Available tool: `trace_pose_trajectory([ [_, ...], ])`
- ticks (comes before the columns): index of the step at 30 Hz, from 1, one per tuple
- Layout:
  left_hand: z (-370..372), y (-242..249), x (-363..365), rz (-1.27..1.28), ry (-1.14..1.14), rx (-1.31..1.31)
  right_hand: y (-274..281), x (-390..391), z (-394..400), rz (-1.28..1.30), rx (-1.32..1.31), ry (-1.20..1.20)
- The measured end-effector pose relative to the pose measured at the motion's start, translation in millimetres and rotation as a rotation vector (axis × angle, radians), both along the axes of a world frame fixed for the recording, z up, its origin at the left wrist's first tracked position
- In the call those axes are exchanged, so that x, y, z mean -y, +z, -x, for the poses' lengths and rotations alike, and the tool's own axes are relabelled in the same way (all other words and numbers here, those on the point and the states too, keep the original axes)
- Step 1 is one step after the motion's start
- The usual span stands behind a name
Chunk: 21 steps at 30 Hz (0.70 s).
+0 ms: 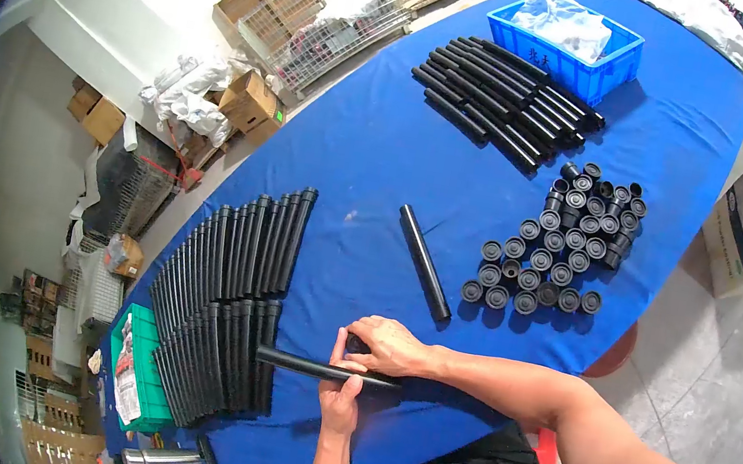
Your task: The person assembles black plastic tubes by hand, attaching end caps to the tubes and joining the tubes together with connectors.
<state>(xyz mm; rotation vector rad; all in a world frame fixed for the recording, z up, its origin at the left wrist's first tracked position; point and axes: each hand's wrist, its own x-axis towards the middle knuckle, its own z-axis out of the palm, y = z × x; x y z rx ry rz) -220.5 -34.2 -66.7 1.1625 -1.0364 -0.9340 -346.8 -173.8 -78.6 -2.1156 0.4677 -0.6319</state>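
Note:
My left hand (338, 404) is closed round a black tube (297, 362), with the thumb on top and the tube lying roughly level across the palm. Just above it, my right hand (390, 346) is closed on a small black fitting (357, 343), mostly hidden by the fingers. The two hands touch or nearly touch. A single loose black tube (425, 262) lies slantwise on the blue cloth beyond them. To the right, several black round fittings (542, 259) stand grouped, most with ringed ends upward. On the left lie two rows of black tubes with wider ends (237, 250).
Plain black tubes (500, 92) are stacked before a blue crate (617, 62) holding plastic bags. A green bin (159, 404) and a metal tool (160, 459) sit at the lower left. An open cardboard box (741, 232) stands on the floor to the right.

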Motion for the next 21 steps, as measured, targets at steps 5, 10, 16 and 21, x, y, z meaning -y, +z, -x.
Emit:
trace_pose_trajectory([
  [5, -13, 1, -10, -0.046, -0.024, -0.313, 9, 5, 4, -0.238, 0.187, -0.137],
  [10, -25, -14, -25, 0.052, 0.075, -0.690, -6, 16, -5, -0.438, 0.175, -0.058],
  [16, -32, -34, -20, 0.169, 0.186, -0.738, 4, 17, -2, -0.798, 0.097, 0.201],
  [21, -32, -33, -17, 0.183, 0.191, -0.768, 13, 14, 0, -0.750, 0.049, 0.243],
])
